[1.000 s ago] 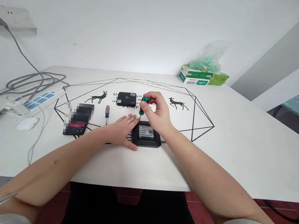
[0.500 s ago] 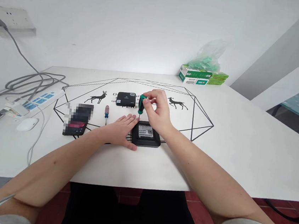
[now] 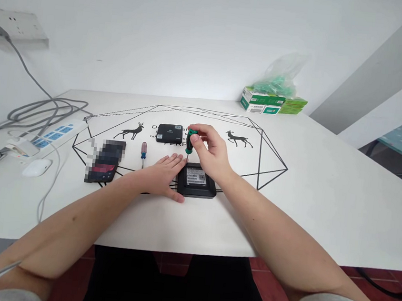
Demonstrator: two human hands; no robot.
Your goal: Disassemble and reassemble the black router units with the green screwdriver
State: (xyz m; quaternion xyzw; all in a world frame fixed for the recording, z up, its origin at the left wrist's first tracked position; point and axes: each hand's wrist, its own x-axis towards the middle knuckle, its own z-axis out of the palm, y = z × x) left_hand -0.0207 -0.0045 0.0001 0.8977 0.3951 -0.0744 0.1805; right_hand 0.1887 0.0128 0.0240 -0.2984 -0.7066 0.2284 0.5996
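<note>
A black, square device casing point(image 3: 196, 191) with a white label lies on the table in front of me. My left hand point(image 3: 166, 173) rests flat against its left side, fingers stretched out and thumb along the near edge. In my right hand point(image 3: 211, 149) is a green-and-black screwdriver point(image 3: 189, 144), gripped near the top of its handle. The screwdriver stands almost upright, its tip at the casing's far left corner. Whether a screw sits under the tip is too small to tell. Behind it lies a second flat black box point(image 3: 169, 134).
Another screwdriver point(image 3: 144, 151) lies left of the black box, with a phone point(image 3: 106, 162) farther left. At the left are a power strip point(image 3: 53, 136), a white earphone case point(image 3: 37, 167) and loose cables. Green-and-white boxes point(image 3: 263, 102) under a plastic bag point(image 3: 280, 80) stand at the back.
The fingers of my right hand have shifted and turned slightly around the screwdriver's handle top. My left hand and the casing have stayed in place.
</note>
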